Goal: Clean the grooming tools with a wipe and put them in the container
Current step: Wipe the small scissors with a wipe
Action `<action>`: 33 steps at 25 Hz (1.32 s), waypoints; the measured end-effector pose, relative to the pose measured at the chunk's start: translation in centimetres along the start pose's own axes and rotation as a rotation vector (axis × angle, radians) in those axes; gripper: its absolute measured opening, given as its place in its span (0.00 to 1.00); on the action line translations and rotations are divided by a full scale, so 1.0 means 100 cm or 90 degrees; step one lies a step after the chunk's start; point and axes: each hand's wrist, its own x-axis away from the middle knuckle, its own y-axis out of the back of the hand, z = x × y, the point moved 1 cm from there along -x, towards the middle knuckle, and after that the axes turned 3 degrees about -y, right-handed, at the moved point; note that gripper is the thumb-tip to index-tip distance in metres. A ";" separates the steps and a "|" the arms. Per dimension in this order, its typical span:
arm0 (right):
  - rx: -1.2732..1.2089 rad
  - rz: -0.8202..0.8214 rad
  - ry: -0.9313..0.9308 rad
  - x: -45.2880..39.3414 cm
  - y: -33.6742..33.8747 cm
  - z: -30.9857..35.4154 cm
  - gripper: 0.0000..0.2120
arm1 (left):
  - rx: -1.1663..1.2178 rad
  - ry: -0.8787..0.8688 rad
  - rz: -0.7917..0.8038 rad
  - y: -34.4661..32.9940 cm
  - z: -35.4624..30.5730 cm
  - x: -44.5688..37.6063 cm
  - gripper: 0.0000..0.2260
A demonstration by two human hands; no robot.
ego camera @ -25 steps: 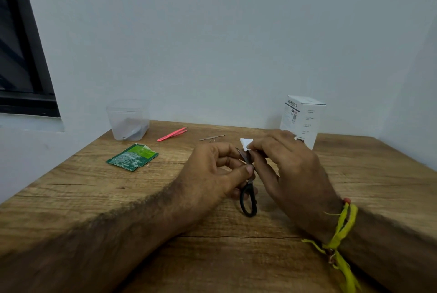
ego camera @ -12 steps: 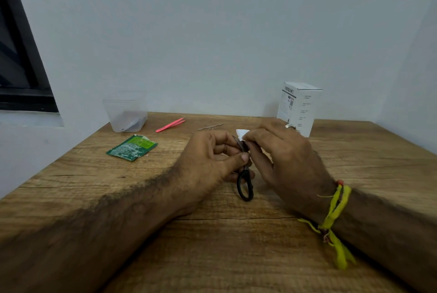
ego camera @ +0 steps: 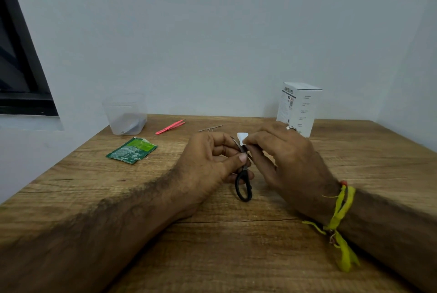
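Small black-handled scissors (ego camera: 243, 186) stand blades-up over the middle of the wooden table (ego camera: 236, 245), held near the pivot by my left hand (ego camera: 208, 165). My right hand (ego camera: 283, 158) pinches a small white wipe (ego camera: 242, 138) against the blade tips. A clear plastic container (ego camera: 125, 115) with a tool inside stands at the back left. Pink tweezers (ego camera: 170, 126) and a thin metal tool (ego camera: 210, 128) lie on the table behind my hands.
A torn green wipe sachet (ego camera: 131, 150) lies left of my hands. A white cardboard box (ego camera: 299, 108) stands at the back right, near the wall. A dark window frame (ego camera: 21, 68) is at the left.
My hands stay together on the scissors and the wipe; the wipe has shifted slightly along the blades. The view has tilted a little.
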 end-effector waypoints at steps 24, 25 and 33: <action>-0.333 0.002 -0.215 -0.004 0.007 -0.010 0.06 | -0.002 0.011 0.018 0.003 0.004 -0.004 0.06; -0.357 -0.021 -0.234 -0.004 0.007 -0.010 0.09 | 0.000 0.010 0.021 0.003 0.004 -0.004 0.06; -0.129 -0.117 -0.054 -0.007 0.001 -0.001 0.04 | 0.021 -0.011 0.022 0.003 0.006 -0.004 0.11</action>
